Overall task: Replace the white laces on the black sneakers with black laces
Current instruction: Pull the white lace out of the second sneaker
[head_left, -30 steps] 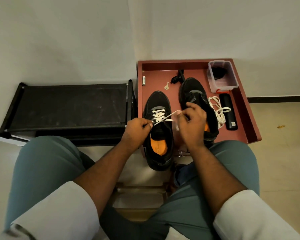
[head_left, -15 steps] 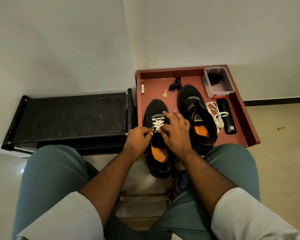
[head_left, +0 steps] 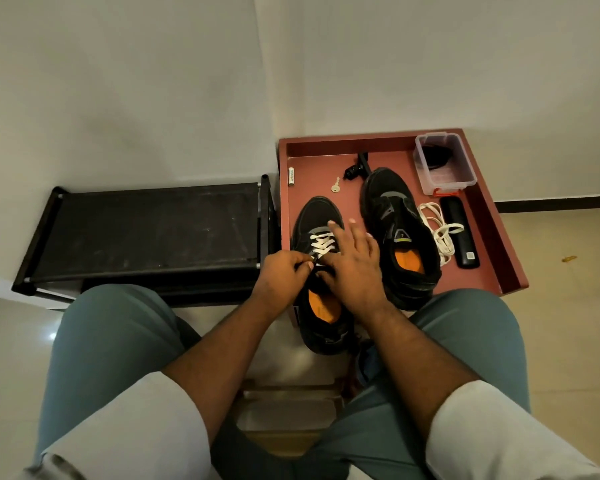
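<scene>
One second ago the right hand (head_left: 352, 268) was drawing a white lace (head_left: 321, 244) end taut; now it lies flat, fingers spread, over the left sneaker (head_left: 317, 216) tongue. Unlacing looks paused for a fresh grip. The left hand (head_left: 284, 271) pinches the lace at an eyelet, both hands touching this shoe on the red tray (head_left: 492, 237).

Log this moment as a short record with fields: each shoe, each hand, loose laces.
left sneaker: white lace partly threaded
right sneaker: no lace in its eyelets
left hand: pinches the white lace at the left sneaker's eyelets
right hand: fingers spread, resting on the left sneaker
removed lace: white, bundled on the red tray beside the right sneaker
</scene>
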